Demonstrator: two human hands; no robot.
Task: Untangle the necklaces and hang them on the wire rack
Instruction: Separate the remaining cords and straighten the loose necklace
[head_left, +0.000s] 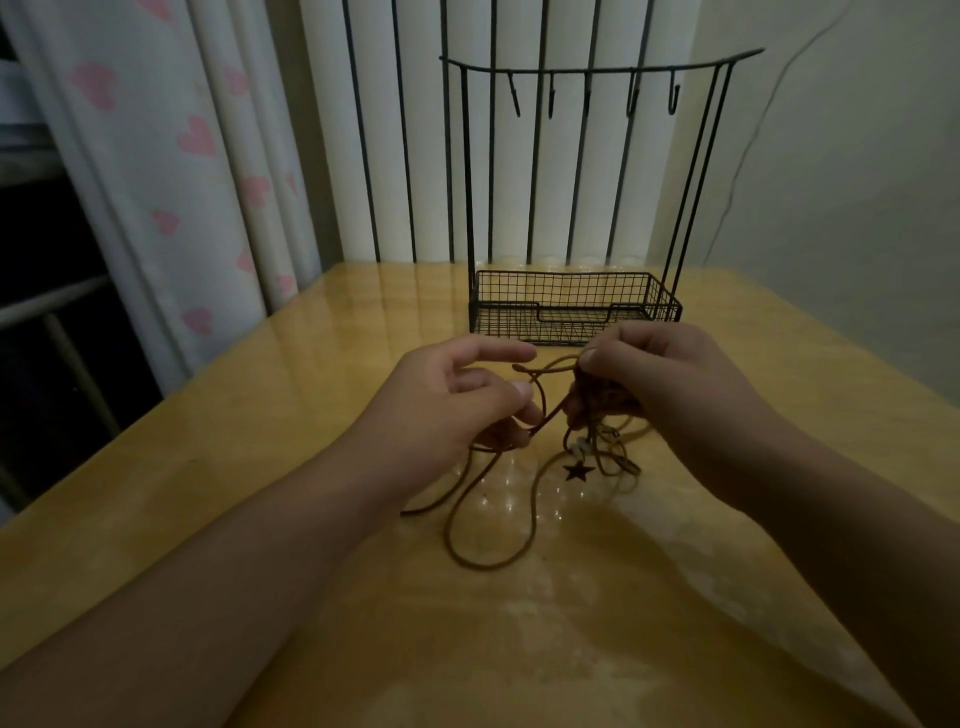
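Clearly the work is at an early stage. On the left, the left hand (457, 400) pinches a strand of brown cord between thumb and curled lower fingers, with its index finger stretched out straight. Between the hands the necklaces (524, 415) remain one knotted bundle: loops trail down onto the wooden table (260, 415), and a dark star pendant (578, 471) lies among the cords just below the hands. To the right, the right hand (654, 379) has its fingers curled round the densest part of the tangle, gripping it just above the table. Behind, the wire rack (576, 306) stands upright with its hooks (592, 96) bare, so no necklace has been hung yet. Separating the cords and hanging every one is seemingly all left to do.
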